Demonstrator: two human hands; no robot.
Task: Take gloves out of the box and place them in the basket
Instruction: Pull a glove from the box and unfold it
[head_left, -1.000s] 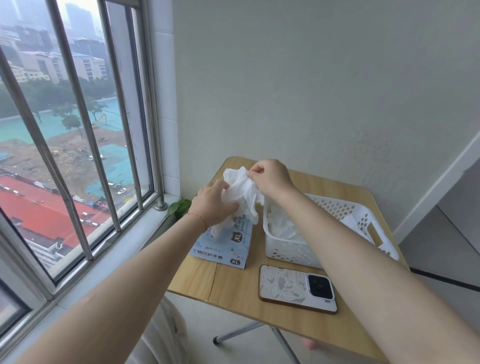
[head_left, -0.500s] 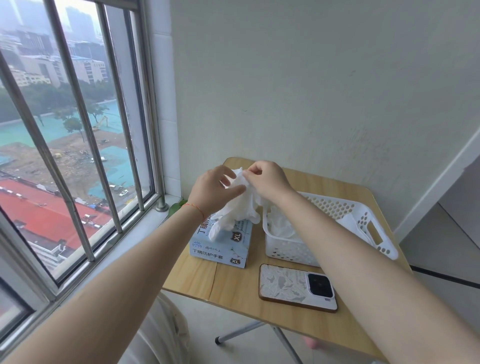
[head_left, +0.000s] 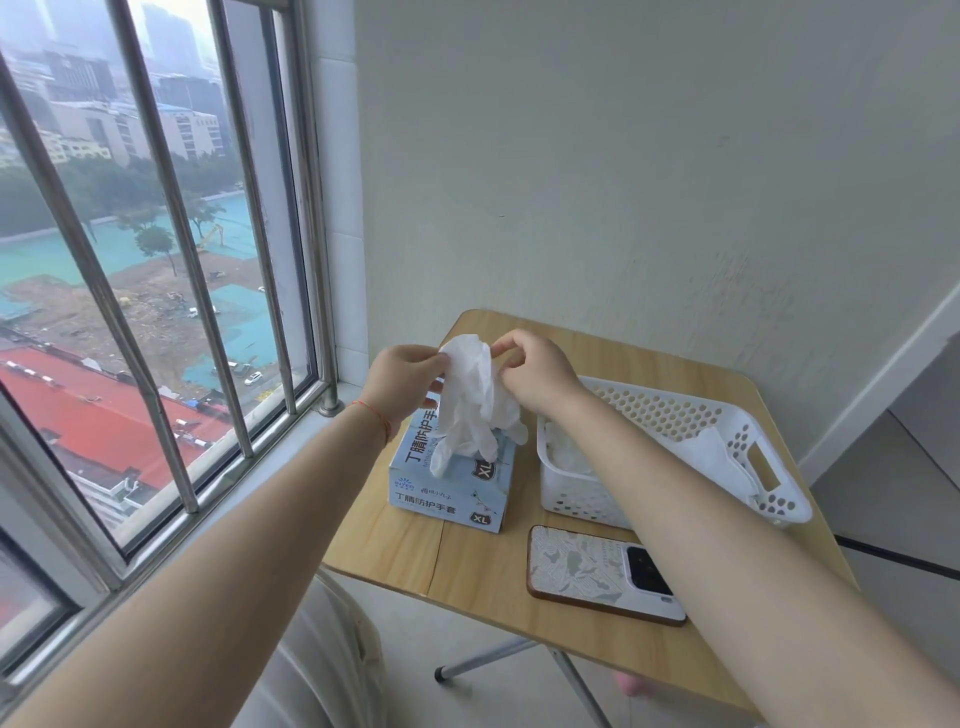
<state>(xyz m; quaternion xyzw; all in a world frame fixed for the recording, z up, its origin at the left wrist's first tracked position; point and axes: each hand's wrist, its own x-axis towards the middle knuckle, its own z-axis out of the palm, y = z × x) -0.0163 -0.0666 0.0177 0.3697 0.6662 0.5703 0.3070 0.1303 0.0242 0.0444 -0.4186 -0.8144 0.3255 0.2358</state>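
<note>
A pale blue glove box (head_left: 451, 488) marked XL lies on the small wooden table (head_left: 519, 566). Above it hangs a crumpled white glove (head_left: 475, 400), its fingers dangling down to the box top. My left hand (head_left: 402, 384) pinches the glove's upper left edge. My right hand (head_left: 537, 371) pinches its upper right edge. Right of the box stands a white perforated basket (head_left: 774, 499) with white gloves (head_left: 711, 457) lying inside; my right forearm crosses in front of its near wall.
A phone (head_left: 597, 574) in a patterned case lies face down near the table's front edge. A barred window (head_left: 171, 291) and its sill run along the left. A wall stands close behind the table. Metal table legs (head_left: 498, 660) show below.
My hands have spread a little apart at the glove's top, stretching it open, and the glove hangs longer over the box. The box and basket have not moved.
</note>
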